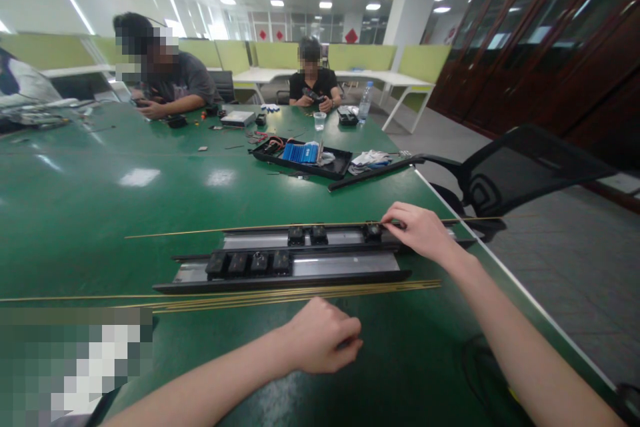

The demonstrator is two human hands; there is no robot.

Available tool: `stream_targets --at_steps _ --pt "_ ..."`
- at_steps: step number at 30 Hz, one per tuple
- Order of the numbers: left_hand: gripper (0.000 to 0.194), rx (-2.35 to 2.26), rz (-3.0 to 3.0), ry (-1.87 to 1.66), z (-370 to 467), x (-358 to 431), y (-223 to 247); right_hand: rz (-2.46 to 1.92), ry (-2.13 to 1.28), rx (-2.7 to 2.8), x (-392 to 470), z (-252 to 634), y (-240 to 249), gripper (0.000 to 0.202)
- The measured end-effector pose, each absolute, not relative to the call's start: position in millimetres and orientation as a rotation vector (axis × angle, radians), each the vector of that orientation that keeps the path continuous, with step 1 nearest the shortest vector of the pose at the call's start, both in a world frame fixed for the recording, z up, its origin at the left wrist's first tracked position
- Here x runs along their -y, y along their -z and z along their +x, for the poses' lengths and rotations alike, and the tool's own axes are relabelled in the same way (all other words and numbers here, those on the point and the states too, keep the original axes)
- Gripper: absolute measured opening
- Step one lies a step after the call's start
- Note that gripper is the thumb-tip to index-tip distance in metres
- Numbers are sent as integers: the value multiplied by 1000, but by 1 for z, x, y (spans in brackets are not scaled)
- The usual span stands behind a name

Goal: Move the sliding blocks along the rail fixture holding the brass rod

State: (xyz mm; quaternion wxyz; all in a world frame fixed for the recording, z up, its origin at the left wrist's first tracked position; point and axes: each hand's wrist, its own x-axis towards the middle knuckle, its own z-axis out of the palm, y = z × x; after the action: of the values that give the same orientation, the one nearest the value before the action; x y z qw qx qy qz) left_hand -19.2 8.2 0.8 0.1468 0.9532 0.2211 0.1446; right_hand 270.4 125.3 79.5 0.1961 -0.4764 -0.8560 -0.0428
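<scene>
My right hand (417,230) pinches a long thin brass-coloured rod (260,227) at the far rail. The rod runs left over the table and right past its edge. Close to those fingertips sits a black block (373,232), one of three on the far metal rail (345,238). Several more black blocks (259,263) stand side by side on the near rail (350,264), toward its left end. In front of the rails lies a bundle of similar rods (300,295). My left hand (327,335) rests on the green table with curled fingers, apart from the rods.
Farther back are a black tray (340,165) with a blue finned part (300,153), gloves (370,161) and a black bar (370,175). A cup (319,121) and bottle (365,103) stand beyond. Co-workers sit across the table. An office chair (520,167) is at right.
</scene>
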Motion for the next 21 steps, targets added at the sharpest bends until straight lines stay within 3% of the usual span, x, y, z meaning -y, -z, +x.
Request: stream_targets --at_steps 21 --pt "22 -640 2731 -422 -19 -7 -2 -1374 137 2389 -125 276 -83 13"
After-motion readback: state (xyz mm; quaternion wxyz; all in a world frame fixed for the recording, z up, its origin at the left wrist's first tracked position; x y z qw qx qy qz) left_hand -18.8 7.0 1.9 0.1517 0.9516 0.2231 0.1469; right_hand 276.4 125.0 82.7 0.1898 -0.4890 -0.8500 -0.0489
